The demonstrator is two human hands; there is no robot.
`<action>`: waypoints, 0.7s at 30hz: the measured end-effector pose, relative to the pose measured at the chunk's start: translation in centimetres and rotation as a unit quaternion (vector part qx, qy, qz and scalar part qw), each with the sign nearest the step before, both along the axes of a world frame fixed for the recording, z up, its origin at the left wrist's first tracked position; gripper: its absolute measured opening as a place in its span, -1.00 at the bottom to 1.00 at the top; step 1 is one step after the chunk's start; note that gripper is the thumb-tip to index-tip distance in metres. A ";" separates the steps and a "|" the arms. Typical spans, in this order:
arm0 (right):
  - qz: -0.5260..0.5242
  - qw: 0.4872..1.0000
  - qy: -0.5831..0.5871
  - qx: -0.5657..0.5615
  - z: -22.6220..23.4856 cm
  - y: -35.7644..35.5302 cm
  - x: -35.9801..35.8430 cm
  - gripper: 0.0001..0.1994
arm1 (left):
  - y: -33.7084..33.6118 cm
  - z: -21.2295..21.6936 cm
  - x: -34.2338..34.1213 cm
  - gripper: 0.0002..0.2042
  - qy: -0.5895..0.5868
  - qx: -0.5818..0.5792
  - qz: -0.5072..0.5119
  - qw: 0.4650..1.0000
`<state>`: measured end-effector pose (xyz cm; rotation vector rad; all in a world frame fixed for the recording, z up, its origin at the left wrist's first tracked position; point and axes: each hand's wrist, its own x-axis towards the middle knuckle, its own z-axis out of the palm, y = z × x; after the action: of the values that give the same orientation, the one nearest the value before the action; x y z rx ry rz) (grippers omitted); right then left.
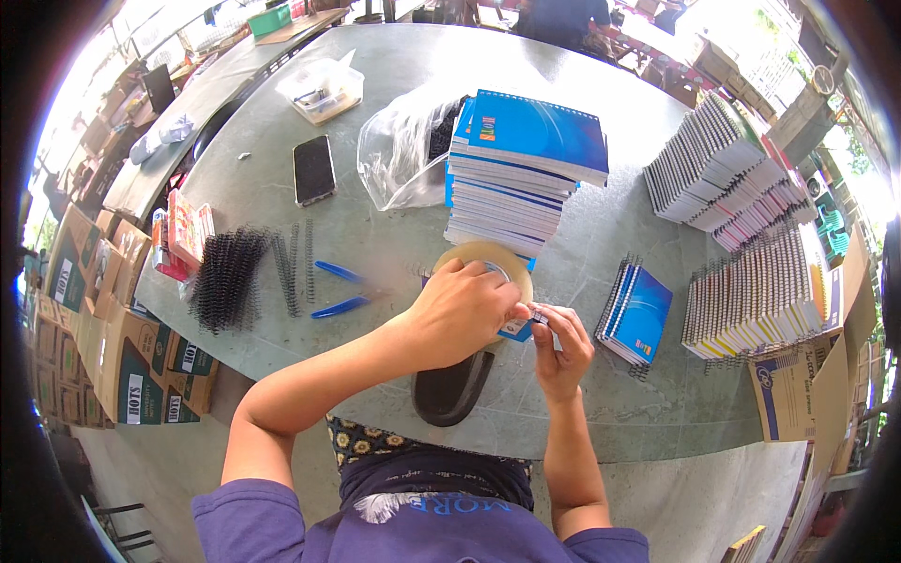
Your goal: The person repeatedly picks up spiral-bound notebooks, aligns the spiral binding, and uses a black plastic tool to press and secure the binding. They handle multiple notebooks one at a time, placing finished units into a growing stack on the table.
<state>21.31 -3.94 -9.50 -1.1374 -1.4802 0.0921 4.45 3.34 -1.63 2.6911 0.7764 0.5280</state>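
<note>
My left hand point(462, 314) is closed, bent over a large beige roll of tape point(469, 252); what its fingertips hold is hidden. Beside it, my right hand point(563, 349) pinches a small pale piece point(538, 315) too small to name, its thumb close to the left fingertips. Below the left hand lies a dark object with a rounded end point(450, 392). Left of the hands, pliers show their blue handles point(340, 307); their head is blurred. Straight ahead rises a stack of blue spiral notebooks point(540, 136), and to the right lies a small pile of them point(641, 314).
Black spiral coils point(225, 280) and red-and-white boxes point(186, 235) sit at left. Further back are a phone point(313, 170), a plastic tub point(322, 90) and a clear bag point(399, 155). Bound notebook stacks point(751, 291) line the right edge. Cartons point(141, 366) stand beside the table.
</note>
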 end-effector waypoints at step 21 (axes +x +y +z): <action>-0.019 0.994 0.083 -0.073 0.1 -0.2 -0.8 -0.88 | -0.7 -0.8 1.7 -0.79 -0.136 0.000 -0.095 0.986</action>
<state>20.51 -4.12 -9.44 -1.2432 -1.3203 0.2662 6.19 2.65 -2.45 2.5811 0.4401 0.8217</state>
